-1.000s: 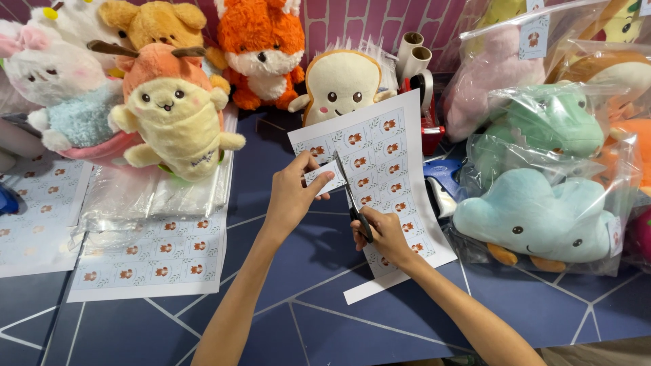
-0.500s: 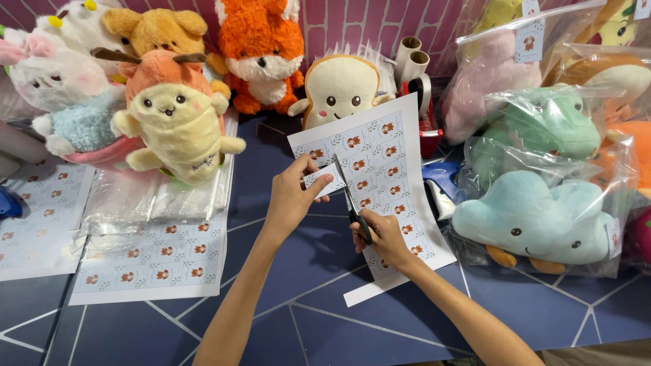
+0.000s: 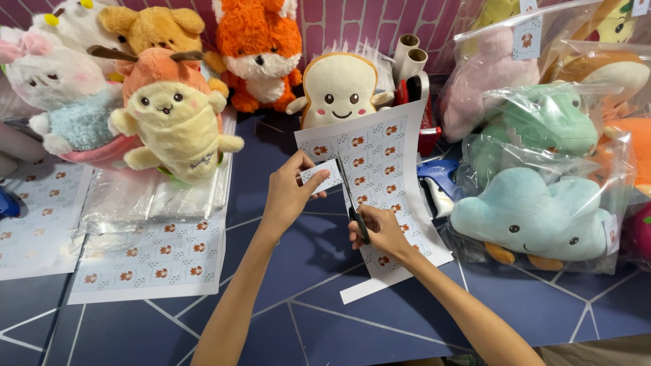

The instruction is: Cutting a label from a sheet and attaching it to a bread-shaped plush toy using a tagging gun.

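Scissors point(image 3: 354, 207) closed in my right hand point(image 3: 380, 230) cut the sticker sheet point(image 3: 386, 169) — thin, floppy paper — left hand point(image 3: 288, 196) pinching its cut strip point(image 3: 321, 175) near the edge.

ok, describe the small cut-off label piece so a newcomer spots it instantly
Start at the toast-shaped plush at the back centre; below it leans a big label sheet printed with rows of small pictures. At that sheet's left edge, the left hand pinches a small label piece, beside the scissors. It is the only label lifted off the sheet.
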